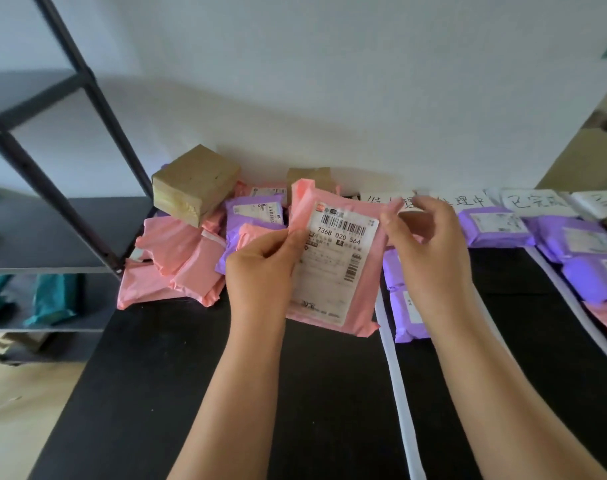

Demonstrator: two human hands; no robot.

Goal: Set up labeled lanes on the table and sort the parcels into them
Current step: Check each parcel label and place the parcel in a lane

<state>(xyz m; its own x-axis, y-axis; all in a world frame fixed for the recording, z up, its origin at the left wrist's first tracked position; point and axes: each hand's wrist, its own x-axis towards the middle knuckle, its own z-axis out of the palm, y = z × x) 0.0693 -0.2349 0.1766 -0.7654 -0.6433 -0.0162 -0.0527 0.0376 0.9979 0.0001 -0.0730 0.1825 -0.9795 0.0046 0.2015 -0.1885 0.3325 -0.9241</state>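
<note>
**Forearms raised, one pink parcel held up for reading**

Item 1. Two bare forearms, reaching in from the near edge over the black surface (295, 393).

Item 2. Left hand (260, 268): grips the left edge of the pink parcel (367, 289), thumb on the front and the other fingers (291, 237) curled behind. Judged purpose: to steady it.

Item 3. Right hand (430, 247): thumb and forefinger pinch the parcel's upper right corner, remaining fingers loosely curled. Likely pulling the soft film flat.

Item 4. Pink parcel: in the air above the surface, between the unsorted heap and the lanes, tilted face-up to the camera. Its shipping label (333, 265) is thus legible, probably so a lane can be chosen.

Item 5. Unsorted heap, far left against the wall: pink mailers (177, 261), purple mailer (253, 216), two brown boxes (194, 183).

Item 6. White tape strips (397, 375), running front to back as lane dividers.

Item 7. Handwritten paper signs (534, 202), ranged along the wall at the lane heads. One is partly hidden behind the right hand.

Item 8. Sorted purple parcels (492, 226), lying flat in the lanes on the right, with more just right of the nearest strip.

Item 9. Dark shelf rack (70, 233), at left, holding teal packets (52, 299)
</note>
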